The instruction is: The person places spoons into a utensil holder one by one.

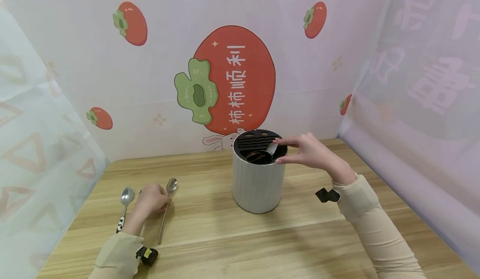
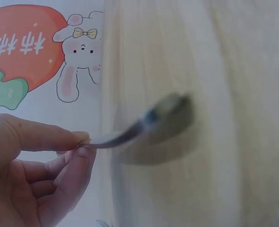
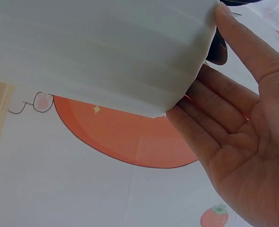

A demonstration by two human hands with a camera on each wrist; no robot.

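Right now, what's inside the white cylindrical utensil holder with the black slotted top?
In the holder: a silvery metal spoon bowl and dark, glossy rounded shapes, likely utensil heads. The opaque wall hides their lower parts and anything deeper.

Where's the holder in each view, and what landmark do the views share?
Head: holder, just below and right of centre.
Left wrist: not in it.
Right wrist: across the upper left.
Shared landmark: the big persimmon print, only partly showing in both wrist views.
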